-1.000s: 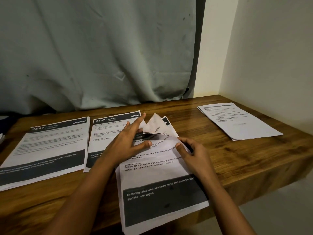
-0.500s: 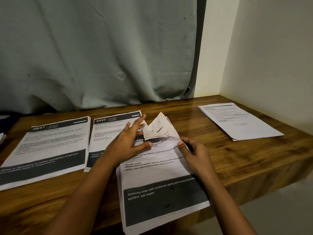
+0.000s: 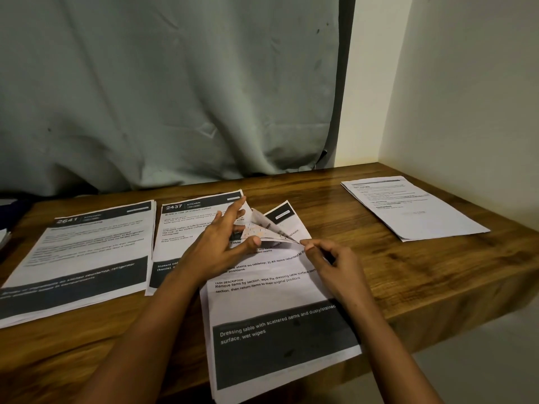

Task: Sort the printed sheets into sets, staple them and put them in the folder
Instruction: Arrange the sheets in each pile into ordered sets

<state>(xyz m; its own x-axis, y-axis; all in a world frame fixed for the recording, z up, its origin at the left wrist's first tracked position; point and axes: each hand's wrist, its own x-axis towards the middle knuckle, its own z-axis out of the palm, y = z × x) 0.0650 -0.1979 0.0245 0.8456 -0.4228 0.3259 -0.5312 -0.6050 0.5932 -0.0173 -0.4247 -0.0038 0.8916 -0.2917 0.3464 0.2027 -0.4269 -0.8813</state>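
The near stack (image 3: 262,293) lies at the front edge of the table (image 3: 408,272), its top sheets folded up as turned-back corners (image 3: 262,228). These are propped by the spread, nearly straight fingers of the left hand (image 3: 221,246), and their right edge is pinched between thumb and forefinger of the right hand (image 3: 332,263). The lifted sheets cannot be counted; perhaps 3. Headings should be checked 1 leaf at a time, each separated by the pinch so none is creased or skipped. 3 other piles are laid out: stack 2641 (image 3: 87,252), stack 2437 (image 3: 175,228) and a far pile (image 3: 408,211) well apart.
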